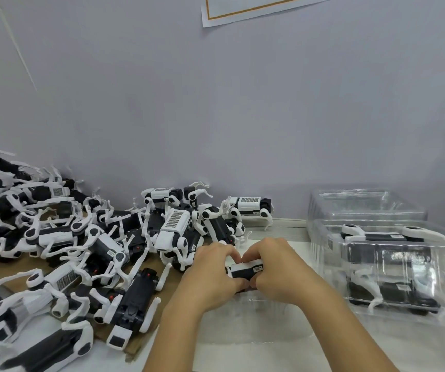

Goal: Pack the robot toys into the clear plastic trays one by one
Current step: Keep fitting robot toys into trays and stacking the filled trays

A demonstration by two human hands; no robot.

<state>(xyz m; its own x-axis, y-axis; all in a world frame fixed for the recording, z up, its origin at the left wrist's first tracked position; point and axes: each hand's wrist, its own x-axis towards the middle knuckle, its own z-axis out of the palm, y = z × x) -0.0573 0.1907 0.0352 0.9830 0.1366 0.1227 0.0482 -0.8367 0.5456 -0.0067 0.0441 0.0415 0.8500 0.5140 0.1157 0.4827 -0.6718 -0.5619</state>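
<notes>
1. We see one robot toy (246,270) held between the two hands at the near centre of the table (275,353), just above a clear plastic tray (259,304) that lies under them; whether the toy touches that tray we cannot tell.
2. Our left hand (212,275) curls its fingers around the toy's left end, and our right hand (277,267) wraps its right end, thumbs meeting below the body (both hands are clamped on it, pressed close together). The forearms come in from the near edge and converge.
3. The toy shows a white top, a black side and a small label at its right end; its legs are hidden by the fingers.
4. To the left a pile of robot toys (82,245) sprawls over brown cardboard (141,342), black and white with thin white legs, reaching back to the wall (216,116).
5. To the right, well apart from the hands, stacked filled trays (387,264) hold packed toys.
</notes>
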